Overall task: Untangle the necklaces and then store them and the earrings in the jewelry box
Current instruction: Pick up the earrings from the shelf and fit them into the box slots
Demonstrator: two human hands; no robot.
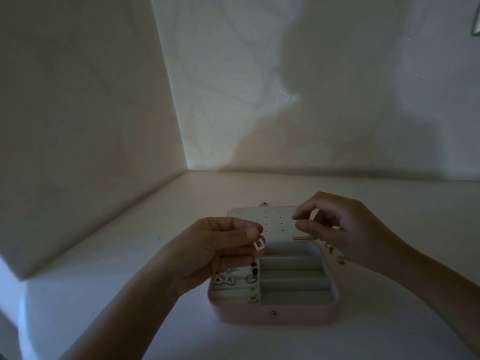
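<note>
The counter (104, 255) carries the jewelry box (246, 315). The box stands open, with its perforated lid panel (275, 222) tilted back and its compartments facing up. Both hands are raised over the box.

The left hand (220, 250) is above the left rear compartments. Its thumb and fingertips pinch the square earring (259, 243), which hangs just in front of the panel's lower left corner. The right hand (345, 229) is in front of the panel's right side. Its thumb and forefinger are drawn close together and the other fingers are curled. Whether a small part sits between them cannot be told.

Progress is judged partial:
- The stored earrings (224, 279) lie in the left compartments: a triangular pair, a hoop, a dark piece and a rectangular piece.
- The larger right compartments and the lid panel appear unoccupied.
- The loose earrings (328, 246) lie on the counter just beside the box's right wall, below the right hand.
- No necklaces are in view, so the untangling step cannot be assessed.

Remaining work, by estimate, is to seat the square earring, collect the loose earrings and store any necklaces.
</note>
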